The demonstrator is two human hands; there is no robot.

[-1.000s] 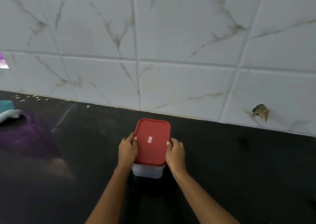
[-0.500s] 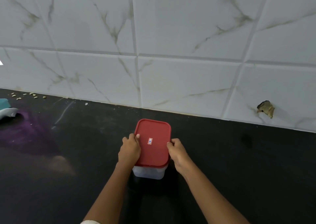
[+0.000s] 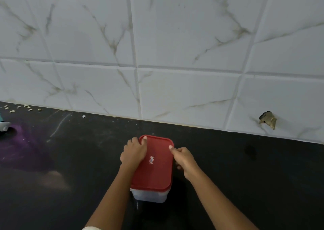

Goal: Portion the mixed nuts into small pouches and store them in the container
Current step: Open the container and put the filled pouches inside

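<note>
Tiles (image 3: 175, 36) of white, grey-veined marble pattern fill the upper half of the view, one of them chipped through by a ragged hole (image 3: 268, 120) at the right. Below runs a black counter (image 3: 245, 177), and the container (image 3: 149, 195) stands on it near the middle, a short way out from the wall. It is a rectangular box with rounded corners, upright, its long axis running from the person toward the wall and leaning slightly right at the far end. Its body is clear, frosted plastic; what is inside cannot be made out. A red lid (image 3: 154, 173) sits flat on top and covers it fully. The left hand (image 3: 134, 153) grips the lid's far left corner, thumb on top and fingers curled over the edge. The right hand (image 3: 184, 157) pinches the far right edge, thumb tip on the lid and fingers curled down the side. Between the hands, a small white label (image 3: 151, 159) sits on the lid. Loose pale nuts (image 3: 12, 111) lie at the wall, far left.
</note>
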